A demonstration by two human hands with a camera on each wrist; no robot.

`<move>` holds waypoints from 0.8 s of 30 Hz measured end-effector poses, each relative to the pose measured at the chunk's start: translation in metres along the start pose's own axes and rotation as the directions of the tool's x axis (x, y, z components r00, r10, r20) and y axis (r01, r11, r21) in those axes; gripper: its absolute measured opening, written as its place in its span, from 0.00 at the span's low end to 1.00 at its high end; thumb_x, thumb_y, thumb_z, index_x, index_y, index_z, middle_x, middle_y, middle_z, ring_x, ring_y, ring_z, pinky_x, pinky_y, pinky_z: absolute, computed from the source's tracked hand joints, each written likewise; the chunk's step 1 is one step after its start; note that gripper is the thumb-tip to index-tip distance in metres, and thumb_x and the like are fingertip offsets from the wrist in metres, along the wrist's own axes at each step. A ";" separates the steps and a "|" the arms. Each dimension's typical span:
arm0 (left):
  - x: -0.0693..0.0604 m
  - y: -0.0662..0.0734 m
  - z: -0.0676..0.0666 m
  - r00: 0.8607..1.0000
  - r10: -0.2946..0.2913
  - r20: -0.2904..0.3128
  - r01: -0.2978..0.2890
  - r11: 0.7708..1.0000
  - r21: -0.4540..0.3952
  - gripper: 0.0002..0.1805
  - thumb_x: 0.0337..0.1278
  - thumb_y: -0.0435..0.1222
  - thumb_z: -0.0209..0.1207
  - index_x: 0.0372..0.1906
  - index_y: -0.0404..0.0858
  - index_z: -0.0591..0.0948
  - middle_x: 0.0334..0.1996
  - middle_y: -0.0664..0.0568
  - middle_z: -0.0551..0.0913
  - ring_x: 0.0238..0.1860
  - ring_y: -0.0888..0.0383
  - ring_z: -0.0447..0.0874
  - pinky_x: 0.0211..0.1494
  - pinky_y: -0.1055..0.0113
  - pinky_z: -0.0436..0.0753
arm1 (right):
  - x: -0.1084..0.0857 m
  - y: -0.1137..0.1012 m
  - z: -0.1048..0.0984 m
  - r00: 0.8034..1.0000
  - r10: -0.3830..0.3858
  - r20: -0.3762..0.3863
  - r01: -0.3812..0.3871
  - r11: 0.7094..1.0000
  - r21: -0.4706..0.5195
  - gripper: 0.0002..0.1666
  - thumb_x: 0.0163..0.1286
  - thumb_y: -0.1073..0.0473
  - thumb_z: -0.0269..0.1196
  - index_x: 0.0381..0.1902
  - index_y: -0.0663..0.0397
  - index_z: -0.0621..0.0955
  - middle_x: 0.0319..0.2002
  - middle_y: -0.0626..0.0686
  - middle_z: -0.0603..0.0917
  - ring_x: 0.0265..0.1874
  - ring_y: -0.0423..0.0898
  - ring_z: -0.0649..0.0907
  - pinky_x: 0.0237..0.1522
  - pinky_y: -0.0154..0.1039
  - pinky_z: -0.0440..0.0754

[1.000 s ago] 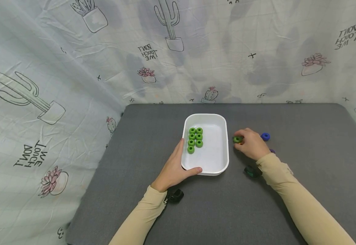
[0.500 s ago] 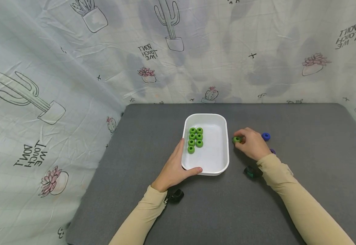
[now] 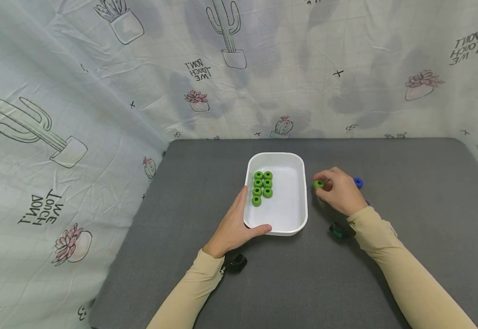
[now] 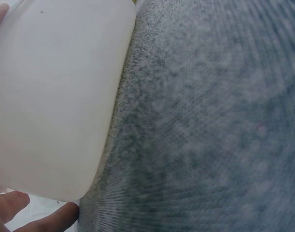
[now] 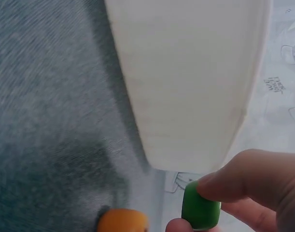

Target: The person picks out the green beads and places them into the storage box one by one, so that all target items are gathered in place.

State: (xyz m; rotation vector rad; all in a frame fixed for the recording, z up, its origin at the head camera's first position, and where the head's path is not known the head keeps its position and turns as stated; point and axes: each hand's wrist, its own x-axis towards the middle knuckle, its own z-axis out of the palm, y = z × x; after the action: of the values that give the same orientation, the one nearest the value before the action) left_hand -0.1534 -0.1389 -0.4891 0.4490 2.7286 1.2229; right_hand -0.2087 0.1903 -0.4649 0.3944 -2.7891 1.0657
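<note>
In the head view, my left hand grips the near left corner of a white tray, its thumb on the near rim and its fingers along the left side. Several green beads with holes stand in two columns in the tray's left half. Right of the tray, my right hand pinches another green bead between thumb and fingers. The right wrist view shows this green bead held off the table, with an orange bead lying on the cloth nearby.
A blue bead lies just behind my right hand, partly covered by it. Of a purple-blue bead by the right wrist, only an edge shows. Grey cloth covers the table, and a patterned white curtain hangs behind and at the left.
My right hand has risen slightly, away from me, with the green bead between its fingers. It covers more of the blue beads now. The left hand and tray have stayed in place.
</note>
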 end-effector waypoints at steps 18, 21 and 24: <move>-0.003 -0.001 -0.001 1.000 0.025 -0.013 -0.025 1.000 -0.012 0.71 0.49 0.70 0.69 0.86 0.54 0.37 0.85 0.63 0.40 0.84 0.56 0.48 0.79 0.44 0.64 | -0.008 -0.030 -0.013 0.998 -0.062 -0.028 0.065 0.994 0.091 0.17 0.64 0.69 0.66 0.52 0.58 0.86 0.44 0.56 0.82 0.37 0.49 0.82 0.34 0.38 0.76; -0.003 -0.001 -0.001 1.000 0.024 -0.010 -0.024 1.000 -0.011 0.71 0.48 0.70 0.69 0.86 0.55 0.36 0.85 0.64 0.40 0.84 0.57 0.48 0.79 0.45 0.64 | -0.009 -0.034 -0.012 0.996 -0.083 -0.044 0.087 0.991 0.102 0.16 0.63 0.69 0.67 0.50 0.57 0.86 0.41 0.53 0.82 0.35 0.48 0.81 0.32 0.36 0.76; -0.002 -0.002 -0.001 1.000 0.028 -0.009 -0.028 1.000 -0.006 0.71 0.48 0.70 0.69 0.85 0.55 0.36 0.85 0.65 0.40 0.84 0.57 0.47 0.79 0.45 0.63 | -0.011 -0.037 -0.010 0.994 -0.102 -0.046 0.107 0.988 0.113 0.16 0.63 0.70 0.68 0.49 0.57 0.86 0.40 0.53 0.81 0.34 0.48 0.82 0.31 0.35 0.77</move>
State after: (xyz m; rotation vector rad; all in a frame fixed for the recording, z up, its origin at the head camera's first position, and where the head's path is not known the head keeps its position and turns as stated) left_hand -0.1522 -0.1413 -0.4900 0.4838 2.7343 1.2422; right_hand -0.1876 0.1728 -0.4359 0.5207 -2.6476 1.2001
